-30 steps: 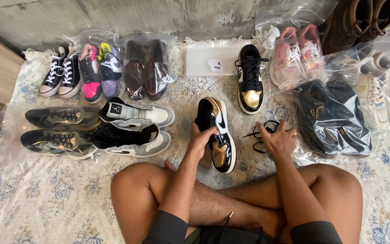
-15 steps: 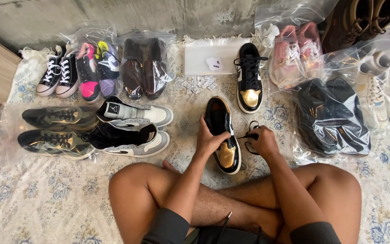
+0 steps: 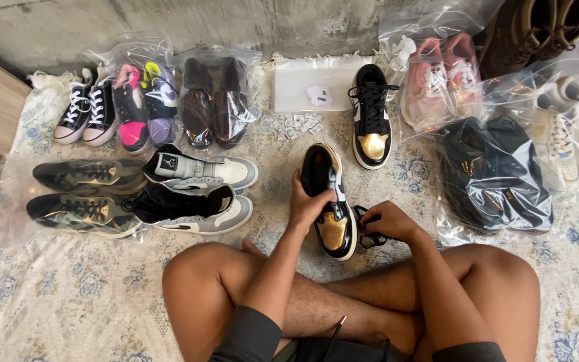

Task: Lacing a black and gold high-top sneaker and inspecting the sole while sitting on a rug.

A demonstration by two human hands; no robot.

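Floral sheet point(image 3: 68, 295), centre frame: black-and-gold sneaker point(image 3: 330, 201) in hand.
Left hand point(image 3: 308, 201) fingers clamped on its side; right hand point(image 3: 387, 221) fingers pinched together on black lace point(image 3: 364, 228).

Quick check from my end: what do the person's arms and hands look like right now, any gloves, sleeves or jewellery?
Both arms are bare along the whole stretch in view, with no sleeves reaching the forearms. The left hand and right hand are bare too: no gloves, and no watch, bracelet or rings that I can make out. The only clothing visible is dark shorts at the bottom edge.
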